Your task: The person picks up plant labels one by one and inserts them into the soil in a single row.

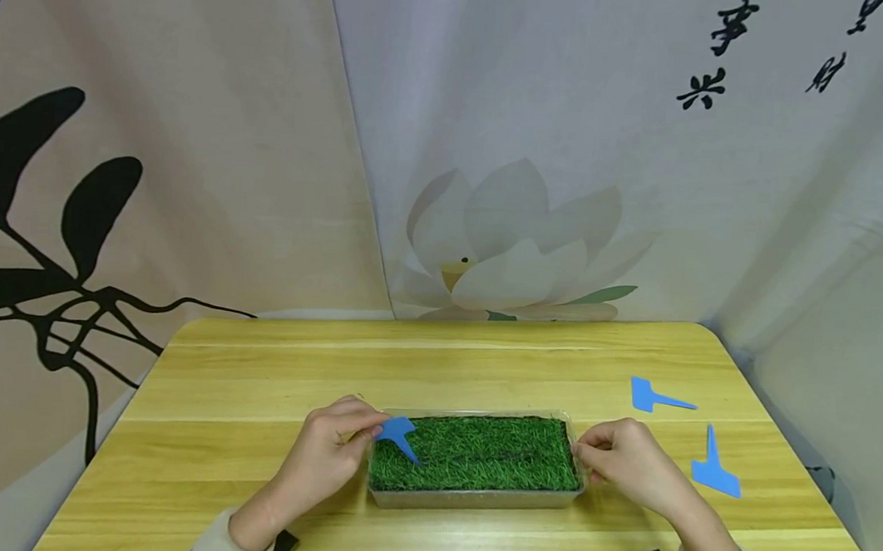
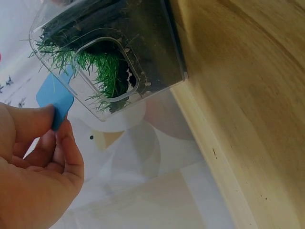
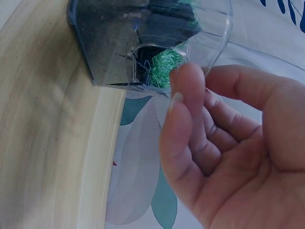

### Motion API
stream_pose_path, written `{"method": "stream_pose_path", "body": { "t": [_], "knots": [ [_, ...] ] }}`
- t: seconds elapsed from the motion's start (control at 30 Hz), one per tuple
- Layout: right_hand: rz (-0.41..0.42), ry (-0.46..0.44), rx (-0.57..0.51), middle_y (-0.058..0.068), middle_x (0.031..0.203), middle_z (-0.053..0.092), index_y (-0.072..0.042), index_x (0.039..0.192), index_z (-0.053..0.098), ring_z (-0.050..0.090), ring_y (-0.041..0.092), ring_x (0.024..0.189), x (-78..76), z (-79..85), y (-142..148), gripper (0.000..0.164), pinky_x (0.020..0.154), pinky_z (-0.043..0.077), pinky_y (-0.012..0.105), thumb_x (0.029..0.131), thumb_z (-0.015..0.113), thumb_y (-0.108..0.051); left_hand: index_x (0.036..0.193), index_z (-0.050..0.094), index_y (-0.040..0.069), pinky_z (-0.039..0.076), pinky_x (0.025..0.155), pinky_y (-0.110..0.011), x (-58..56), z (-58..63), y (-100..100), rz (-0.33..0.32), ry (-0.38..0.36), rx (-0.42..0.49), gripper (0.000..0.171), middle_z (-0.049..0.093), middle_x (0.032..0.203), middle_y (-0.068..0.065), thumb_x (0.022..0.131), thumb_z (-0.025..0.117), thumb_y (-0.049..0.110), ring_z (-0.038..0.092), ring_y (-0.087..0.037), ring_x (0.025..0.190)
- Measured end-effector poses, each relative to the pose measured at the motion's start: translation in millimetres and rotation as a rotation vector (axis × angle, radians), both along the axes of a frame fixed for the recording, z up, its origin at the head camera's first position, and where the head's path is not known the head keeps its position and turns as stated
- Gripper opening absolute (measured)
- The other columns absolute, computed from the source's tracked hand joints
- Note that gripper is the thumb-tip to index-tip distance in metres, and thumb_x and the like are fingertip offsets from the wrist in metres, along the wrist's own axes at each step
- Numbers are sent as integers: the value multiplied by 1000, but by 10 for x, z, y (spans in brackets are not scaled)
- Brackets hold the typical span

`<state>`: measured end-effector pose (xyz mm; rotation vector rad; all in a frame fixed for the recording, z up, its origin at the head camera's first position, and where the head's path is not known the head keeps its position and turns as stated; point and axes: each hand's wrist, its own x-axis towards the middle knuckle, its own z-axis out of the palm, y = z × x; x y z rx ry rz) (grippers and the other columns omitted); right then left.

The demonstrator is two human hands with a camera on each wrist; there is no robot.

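Observation:
My left hand (image 1: 329, 446) pinches the wide end of a blue T-shaped plant label (image 1: 398, 429) between thumb and fingers. The label's narrow stem slants down over the left end of the green artificial grass (image 1: 488, 454). That grass fills a clear plastic box (image 1: 475, 500) standing on the table. At the box's right end, my right hand (image 1: 632, 462) holds the rim between thumb and curled fingers. In the left wrist view the label (image 2: 56, 98) is beside the box's end wall, close to the grass blades. The right wrist view shows fingertips (image 3: 188, 83) at the box's upper edge.
Two more blue plant labels lie on the table to the right: one label (image 1: 648, 396) farther back, the other label (image 1: 714, 473) nearer my right hand. The wooden table (image 1: 256, 374) ends at a printed curtain (image 1: 283, 151) behind.

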<state>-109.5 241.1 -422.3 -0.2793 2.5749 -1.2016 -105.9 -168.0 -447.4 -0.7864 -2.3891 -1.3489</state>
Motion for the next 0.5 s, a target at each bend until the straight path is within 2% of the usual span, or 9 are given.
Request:
{"method": "stream_pose_path", "body": {
  "t": [0.5],
  "knots": [
    [1, 6, 3, -1, 71, 68, -10, 85, 78, 64, 26, 62, -5, -30, 13, 18, 51, 41, 25, 101, 69, -13, 105, 80, -4, 57, 76, -19, 6, -24, 54, -7, 152, -46, 41, 74, 96, 0, 74, 72, -31, 66, -13, 87]
  ]
}}
